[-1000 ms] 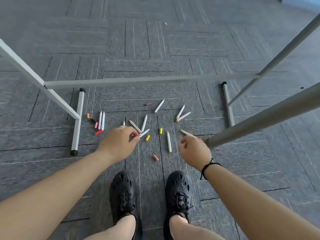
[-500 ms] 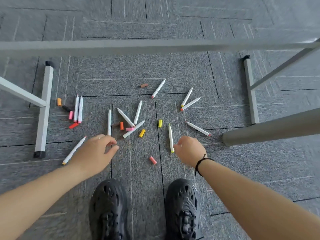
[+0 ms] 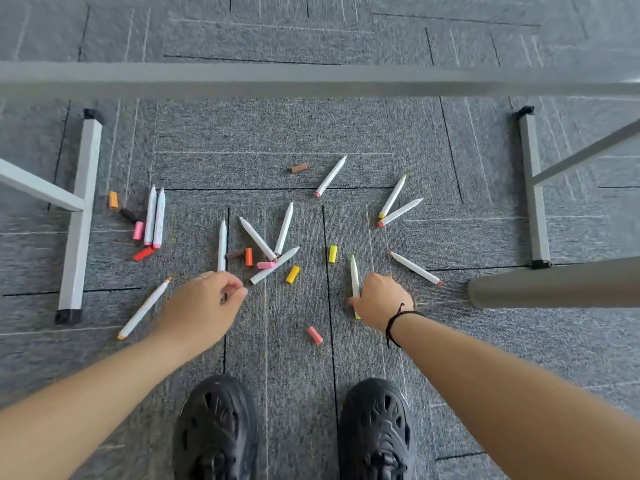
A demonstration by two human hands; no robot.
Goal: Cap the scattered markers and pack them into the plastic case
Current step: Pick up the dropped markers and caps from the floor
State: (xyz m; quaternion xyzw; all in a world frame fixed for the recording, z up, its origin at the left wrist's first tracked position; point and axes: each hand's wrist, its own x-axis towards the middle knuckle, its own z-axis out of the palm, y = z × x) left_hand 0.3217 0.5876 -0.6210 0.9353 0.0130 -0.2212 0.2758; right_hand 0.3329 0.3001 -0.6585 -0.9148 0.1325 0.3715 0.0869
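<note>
1. Grey carpet floor [image 3: 346, 358] carries uncapped white markers and loose caps, between grey frame legs [image 3: 81, 216].
2. Left hand [image 3: 204, 303], fingers curled with thumb meeting fingertips, pinches the near end of a white marker [image 3: 222, 245] lying lengthwise, tip pointing away.
3. Right hand [image 3: 381, 299], closed, grips a yellow-tipped marker [image 3: 354, 275] on the floor, long axis running away from the person.
4. A yellow cap [image 3: 332, 253] lies just left of its far end.

Over grey carpet [image 3: 381, 126] strewn with uncapped markers and caps, the right hand [image 3: 381, 299] pinches a yellow-tipped marker [image 3: 354, 275]; the left hand [image 3: 204, 303] hovers curled.
</note>
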